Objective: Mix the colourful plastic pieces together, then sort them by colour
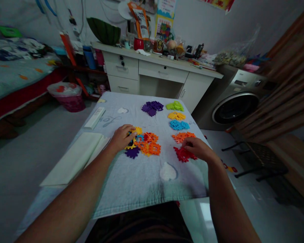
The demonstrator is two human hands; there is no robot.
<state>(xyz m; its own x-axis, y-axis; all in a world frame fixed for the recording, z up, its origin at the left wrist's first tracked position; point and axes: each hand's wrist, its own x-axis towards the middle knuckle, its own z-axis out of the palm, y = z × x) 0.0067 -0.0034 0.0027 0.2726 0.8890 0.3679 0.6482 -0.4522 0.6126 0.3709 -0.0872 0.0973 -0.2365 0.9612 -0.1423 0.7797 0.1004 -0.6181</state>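
Note:
My left hand (122, 137) rests at the left edge of a mixed heap of notched plastic building pieces. Its fingers are stretched forward, thumb apart, touching yellow pieces (137, 130). Orange pieces (154, 148), a few blue ones and a dark purple piece (132, 152) lie in the same heap. Over on the right, my right hand (197, 148) is at a pile of red pieces (184, 155), fingers curled together with the tips down at the pile. Whatever is between those fingertips is too small to make out.
Sorted piles of orange (182, 136), blue (179, 125), yellow (176, 115), green (175, 106) and purple pieces (152, 107) lie farther back. A folded pale cloth (73, 158) and white box (95, 118) lie left. Beyond the table stand a desk (124, 69) and washing machine (233, 98).

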